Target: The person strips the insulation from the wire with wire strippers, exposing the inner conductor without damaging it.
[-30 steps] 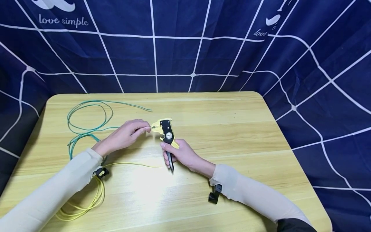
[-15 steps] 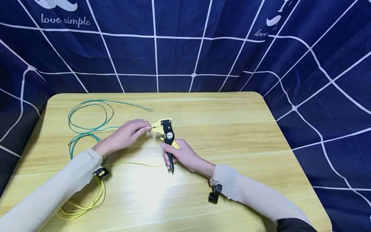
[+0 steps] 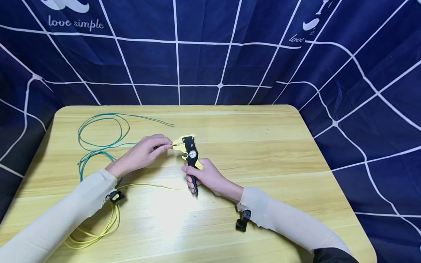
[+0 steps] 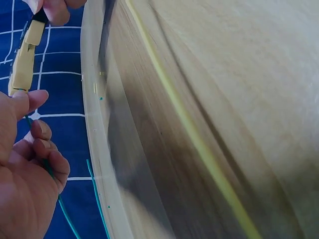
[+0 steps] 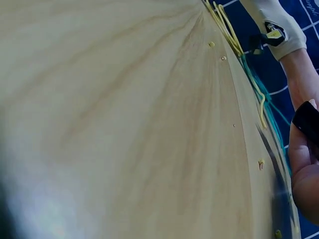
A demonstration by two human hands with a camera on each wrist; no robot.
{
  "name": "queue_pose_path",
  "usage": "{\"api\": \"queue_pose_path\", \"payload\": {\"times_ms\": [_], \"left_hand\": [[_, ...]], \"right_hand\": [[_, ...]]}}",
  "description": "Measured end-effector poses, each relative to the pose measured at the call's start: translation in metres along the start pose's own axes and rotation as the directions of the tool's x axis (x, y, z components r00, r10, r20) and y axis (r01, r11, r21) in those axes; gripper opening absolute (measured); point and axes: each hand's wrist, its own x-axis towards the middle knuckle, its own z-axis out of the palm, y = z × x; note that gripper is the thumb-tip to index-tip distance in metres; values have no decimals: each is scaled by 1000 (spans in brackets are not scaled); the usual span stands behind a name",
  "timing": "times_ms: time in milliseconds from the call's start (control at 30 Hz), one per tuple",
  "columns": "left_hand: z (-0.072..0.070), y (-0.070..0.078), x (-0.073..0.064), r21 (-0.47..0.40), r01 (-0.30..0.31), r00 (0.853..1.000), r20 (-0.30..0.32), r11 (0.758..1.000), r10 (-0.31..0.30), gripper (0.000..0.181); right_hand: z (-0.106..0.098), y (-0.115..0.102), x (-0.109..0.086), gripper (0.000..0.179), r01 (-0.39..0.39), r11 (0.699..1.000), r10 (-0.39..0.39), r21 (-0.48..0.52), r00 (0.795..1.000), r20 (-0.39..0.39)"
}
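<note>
A: Left hand point(image 3: 144, 151) — doing what?
B: Pinching the green wire point(image 4: 69, 218) close to the mouth of the yellow-and-black wire stripper point(image 3: 190, 150), probably to guide it straight in.
A: And the right hand point(image 3: 205, 175)?
B: Wrapped round the handles — likely for squeezing.
A: Pointing where?
B: Over the table point(image 3: 263, 153), mouth leftward toward the pinch, long axis near-to-far, head farthest, leaning slightly left. Yellow wire point(image 3: 115, 219) coiled nearer, left.

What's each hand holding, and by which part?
Right hand: the wire stripper, by its handles. Left hand: a green wire, pinched between the fingers right by the stripper's mouth.
</note>
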Motion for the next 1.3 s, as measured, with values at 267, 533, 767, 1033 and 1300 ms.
{"api": "queue_pose_path", "payload": {"times_ms": [267,533,767,1033,1300], "left_hand": [[2,1,0,-5,-16,1000,-11,1000,16,15],[3,1,0,3,-14,999,-30,1000,14,14],[4,1,0,7,-21,999,-25,1000,22,13],[5,2,-1,1,-5,1000,-8,1000,5,13],[8,-1,-2,-2,-28,999,-21,1000,28,12]], "right_hand": [[4,1,-1,29,-20,998,18,-55,999,-51],[7,-1,0,28,-21,996,13,-83,996,-92],[8,-1,-1,29,-26,995,15,-93,993,-113],[9,-3,-2,30,-62,994,50,-88,991,-127],[10,-4,-1,31,-79,994,68,-77,988,-139]]}}
